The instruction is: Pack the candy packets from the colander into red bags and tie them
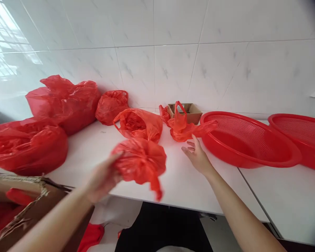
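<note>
My left hand [106, 178] grips a bunched red plastic bag [141, 159] with a twisted tail hanging down, held above the front of the white table [199, 182]. Motion blurs this hand and the bag's lower end. My right hand [198, 155] has its fingers apart and holds nothing. Its fingertips are just below a loose red plastic bag [182, 127]; whether they touch it I cannot tell. Behind the held bag lies an open red bag [152, 122] with more red plastic inside.
Left on the table are larger filled red bags [68, 105] and a small round one [111, 106]. A small cardboard box [195, 113] stands by the tiled wall [136, 73]. Right are red basins [252, 162] with perforated sides. A large open carton [60, 206] is at lower left.
</note>
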Motion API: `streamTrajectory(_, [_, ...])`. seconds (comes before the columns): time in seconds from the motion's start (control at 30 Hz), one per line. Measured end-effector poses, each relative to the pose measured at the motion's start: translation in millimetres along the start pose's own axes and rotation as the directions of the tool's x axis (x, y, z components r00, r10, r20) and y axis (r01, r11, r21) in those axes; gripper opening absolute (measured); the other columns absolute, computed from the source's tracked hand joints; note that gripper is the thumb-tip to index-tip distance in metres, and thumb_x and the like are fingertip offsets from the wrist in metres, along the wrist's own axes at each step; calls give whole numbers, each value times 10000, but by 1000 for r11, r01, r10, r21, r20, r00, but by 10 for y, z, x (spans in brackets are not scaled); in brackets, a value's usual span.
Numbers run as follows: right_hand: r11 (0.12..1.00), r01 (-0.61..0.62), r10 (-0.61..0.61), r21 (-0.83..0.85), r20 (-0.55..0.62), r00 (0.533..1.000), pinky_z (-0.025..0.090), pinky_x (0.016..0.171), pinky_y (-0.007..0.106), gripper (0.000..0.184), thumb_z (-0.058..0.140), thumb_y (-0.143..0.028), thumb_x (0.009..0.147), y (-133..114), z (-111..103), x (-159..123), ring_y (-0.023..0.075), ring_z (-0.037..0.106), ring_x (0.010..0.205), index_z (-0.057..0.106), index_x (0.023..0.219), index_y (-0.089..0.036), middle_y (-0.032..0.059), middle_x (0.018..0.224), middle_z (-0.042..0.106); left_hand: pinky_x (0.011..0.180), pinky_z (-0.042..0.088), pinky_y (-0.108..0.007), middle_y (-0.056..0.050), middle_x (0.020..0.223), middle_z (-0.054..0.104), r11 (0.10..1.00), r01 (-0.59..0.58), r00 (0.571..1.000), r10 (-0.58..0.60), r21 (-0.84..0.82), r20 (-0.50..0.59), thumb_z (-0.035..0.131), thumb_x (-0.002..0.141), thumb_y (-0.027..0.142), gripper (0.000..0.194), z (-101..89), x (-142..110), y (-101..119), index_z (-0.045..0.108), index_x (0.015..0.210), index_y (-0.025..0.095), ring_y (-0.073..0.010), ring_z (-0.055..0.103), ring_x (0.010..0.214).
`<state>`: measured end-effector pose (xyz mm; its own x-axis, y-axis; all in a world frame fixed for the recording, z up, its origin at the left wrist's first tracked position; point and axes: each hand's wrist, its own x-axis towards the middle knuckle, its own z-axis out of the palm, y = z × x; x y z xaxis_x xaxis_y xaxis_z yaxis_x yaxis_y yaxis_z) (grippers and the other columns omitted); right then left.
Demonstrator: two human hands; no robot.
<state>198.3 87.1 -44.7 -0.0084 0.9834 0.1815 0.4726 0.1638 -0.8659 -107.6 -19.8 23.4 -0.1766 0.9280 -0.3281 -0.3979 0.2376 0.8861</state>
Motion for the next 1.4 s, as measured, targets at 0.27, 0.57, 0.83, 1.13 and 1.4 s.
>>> streamTrajectory(0.27, [999, 39, -37, -35, 56, 998, 486, 973, 431, 267, 507, -409, 912, 205, -447, -788, 230, 635, 1061, 591, 1121, -267, 63, 1108, 681, 808, 585, -318, -105, 1042, 688, 931, 310, 946, -282, -195, 161, 490, 929, 281, 258, 685, 405, -916, 567, 1147, 166, -189, 706, 866])
streamTrajectory(0.57, [992, 54, -59, -113, -42, 997, 552, 849, 440, 182, 501, -412, 908, 362, -626, -1052, 270, 657, 965, 639, 1003, -342, 15, 1022, 700, 985, 466, -468, -70, 1304, 547, 862, -192, 981, 173, 470, 83, 580, 855, 484, 433, 391, 169, -823, 515, 1239, 295, -278, 583, 1135])
streamTrajectory(0.83, [978, -11, -130, -208, -652, 747, 519, 843, 401, 223, 600, -393, 848, 425, -1673, -889, 221, 667, 848, 671, 988, -234, 58, 932, 708, 1019, 428, -447, -43, 1254, 542, 451, -582, 780, 543, 677, 309, 525, 902, 384, 266, 700, 90, -1117, 549, 1159, 316, -259, 516, 1190])
streamTrajectory(1.13, [974, -194, 225, 118, -629, 744, 526, 719, 398, 419, 694, -434, 738, 1121, -2564, -971, 213, 658, 758, 575, 1082, -227, 63, 889, 681, 756, 540, -339, -47, 1185, 590, 273, -649, 687, 611, 710, 393, 548, 871, 412, 264, 597, 264, -1231, 592, 1103, 294, -261, 572, 1114])
streamTrajectory(1.4, [985, -130, 37, -116, -589, 808, 517, 789, 377, 446, 620, -454, 840, 909, -2071, -911, 200, 640, 870, 520, 1226, -255, 58, 1012, 646, 862, 510, -411, -57, 1135, 594, 259, -661, 642, 681, 704, 352, 538, 881, 395, 244, 779, 306, -1133, 591, 1087, 274, -267, 549, 1141])
